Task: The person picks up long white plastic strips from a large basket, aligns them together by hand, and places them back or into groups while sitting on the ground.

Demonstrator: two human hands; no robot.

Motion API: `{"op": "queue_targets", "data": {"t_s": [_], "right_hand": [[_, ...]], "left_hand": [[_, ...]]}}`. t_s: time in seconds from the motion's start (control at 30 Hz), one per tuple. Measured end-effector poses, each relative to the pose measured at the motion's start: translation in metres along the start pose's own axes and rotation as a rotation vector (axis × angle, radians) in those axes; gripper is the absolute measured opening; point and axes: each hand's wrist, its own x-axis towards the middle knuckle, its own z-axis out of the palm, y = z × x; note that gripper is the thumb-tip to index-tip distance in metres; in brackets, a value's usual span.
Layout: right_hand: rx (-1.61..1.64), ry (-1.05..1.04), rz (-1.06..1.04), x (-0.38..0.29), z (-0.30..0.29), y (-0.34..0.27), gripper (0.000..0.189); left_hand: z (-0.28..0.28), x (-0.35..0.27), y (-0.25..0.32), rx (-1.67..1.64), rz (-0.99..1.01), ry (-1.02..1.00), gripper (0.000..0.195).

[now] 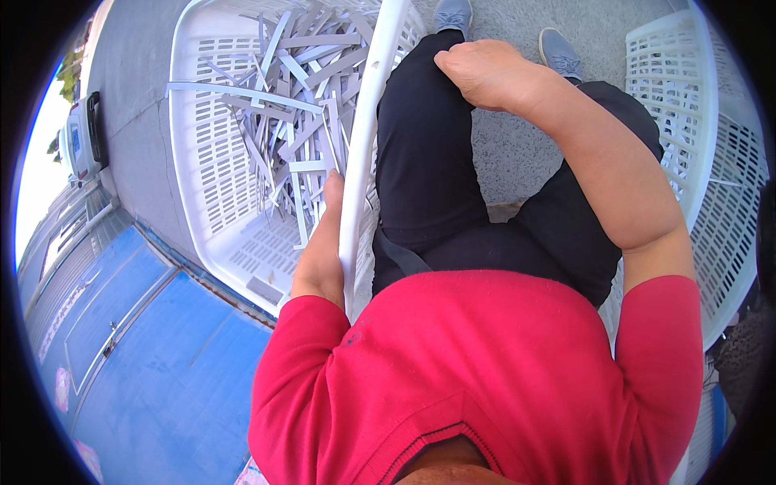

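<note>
My left hand [333, 190] reaches inside a white slotted plastic basket [362, 130] at my left, against its near wall. Flat grey and white strips [319, 40] lie heaped there, and the hand is at the edge of the heap. Most of its fingers are hidden, so a hold on a strip cannot be made out. Across my lap, my right hand [488, 73] is curled over my left knee [433, 66]. Its fingertips are turned away from view, and whether anything is in them does not show.
More white plastic baskets [706, 121] stand close on my right, one against another. Rough concrete [509, 151] shows between my legs. Beyond the left basket are a blue metal panel [170, 339], paved ground [133, 73] and a parked white vehicle [82, 139].
</note>
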Motion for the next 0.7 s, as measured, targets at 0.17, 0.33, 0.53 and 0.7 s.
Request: {"op": "queue_targets", "data": {"t_s": [0.17, 0.33, 0.53, 0.7], "right_hand": [[-0.03, 0.067, -0.007, 0.006, 0.003, -0.001, 0.015], [-0.057, 0.052, 0.003, 0.012, 0.002, -0.007, 0.015], [-0.033, 0.058, 0.016, 0.011, 0.002, -0.004, 0.018], [-0.001, 0.02, 0.023, 0.002, 0.003, 0.001, 0.017]], "left_hand": [[-0.045, -0.018, 0.015, -0.065, -0.271, 0.212, 0.05], [-0.076, 0.021, 0.073, -0.243, -0.12, 0.547, 0.048], [-0.103, 0.077, 0.131, -0.215, -0.147, 0.317, 0.043], [-0.077, 0.085, 0.111, 0.207, -0.044, 0.164, 0.038]]}}
